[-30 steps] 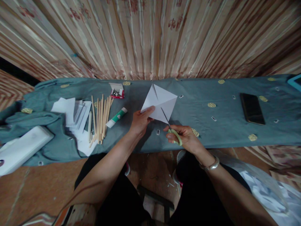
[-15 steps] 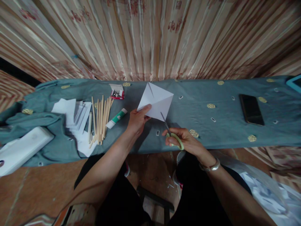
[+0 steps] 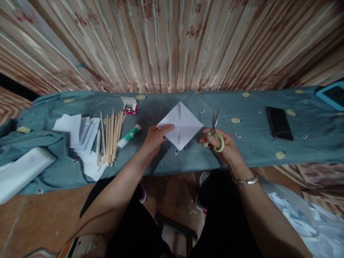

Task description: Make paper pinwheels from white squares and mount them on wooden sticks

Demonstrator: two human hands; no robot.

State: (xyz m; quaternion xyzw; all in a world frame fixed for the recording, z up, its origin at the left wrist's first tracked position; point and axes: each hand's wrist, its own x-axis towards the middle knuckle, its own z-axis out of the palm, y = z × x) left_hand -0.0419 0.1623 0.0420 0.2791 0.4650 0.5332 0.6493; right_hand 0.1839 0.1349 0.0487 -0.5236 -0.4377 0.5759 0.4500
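Blue-green patterned cloth [image 3: 252,123] sits below a white paper square [image 3: 186,120], mid-scene; left hand [image 3: 156,137] pinches near its left corner, right hand [image 3: 227,146] grips green-handled metal scissors [image 3: 214,127]. Probably light, floppy, easily torn, so hold corners.

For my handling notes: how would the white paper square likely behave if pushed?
The white paper square is probably light: the left hand holds it by one corner. It looks like a thin sheet, so it would likely bend rather than resist. Lines resembling cuts at its far and near corners suggest it may flap there.
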